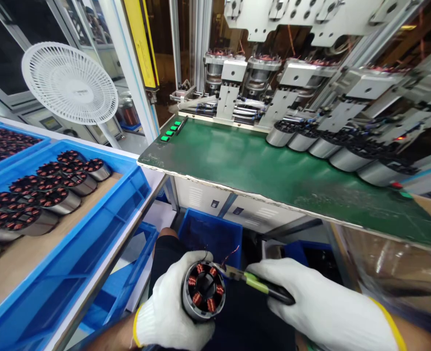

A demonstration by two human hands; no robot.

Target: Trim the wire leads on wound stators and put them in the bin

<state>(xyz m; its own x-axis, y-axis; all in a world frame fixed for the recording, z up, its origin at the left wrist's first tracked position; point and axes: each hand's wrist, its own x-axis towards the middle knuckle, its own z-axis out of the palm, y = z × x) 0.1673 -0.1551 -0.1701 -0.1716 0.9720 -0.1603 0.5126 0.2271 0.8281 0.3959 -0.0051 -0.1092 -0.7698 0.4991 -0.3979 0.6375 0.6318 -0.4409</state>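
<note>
My left hand [167, 304], in a white knit glove with a yellow cuff, is wrapped round a motor stator [204, 291]. The stator is a metal ring with copper coils inside, its open face turned up toward me. From its upper edge a few loose copper wire ends stick out. My right hand [303, 292], gloved the same way, grips wire cutters [259, 283] with green and black handles. Their jaws lie at the stator's upper right rim, close to a copper wire [232, 254]; whether they touch it I cannot tell.
On the left, a blue tray [102, 214] holds several wound stators [60, 199]. More bare-ended stators [319, 145] line the back right of the green worktop [218, 156], before a winding machine [297, 73]. A white fan [71, 83] stands at upper left. A blue bin [211, 231] sits below.
</note>
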